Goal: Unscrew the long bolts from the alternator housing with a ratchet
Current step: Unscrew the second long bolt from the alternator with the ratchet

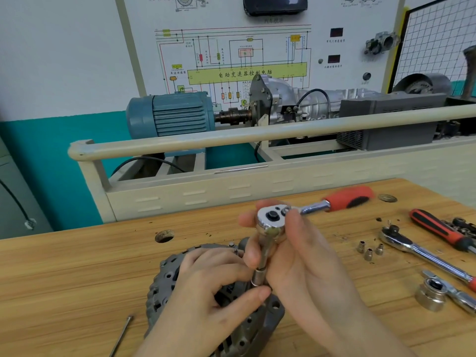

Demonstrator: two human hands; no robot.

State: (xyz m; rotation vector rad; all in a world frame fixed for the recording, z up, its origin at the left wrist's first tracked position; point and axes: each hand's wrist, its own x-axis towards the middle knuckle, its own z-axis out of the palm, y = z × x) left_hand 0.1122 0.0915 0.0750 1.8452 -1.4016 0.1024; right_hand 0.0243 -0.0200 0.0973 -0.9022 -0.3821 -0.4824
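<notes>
The grey alternator housing [164, 282] lies on the wooden bench near the front edge. My left hand [206, 292] rests on top of it, thumb tip touching the socket [257, 278]. A chrome ratchet [271, 217] with a red and black handle [347, 198] stands on an extension bar [265, 251] over the housing. My right hand [296, 256] grips the ratchet head and bar. The handle is blurred and points to the far right. A long loose bolt [121, 336] lies on the bench to the left of the housing.
Right of my hands lie three small sockets [369, 249], a second ratchet [425, 256], a red-handled driver [438, 229] and a large socket on a short ratchet [435, 295]. A round hole [164, 235] is in the benchtop. Behind the bench stands a training rig with a blue motor [170, 115].
</notes>
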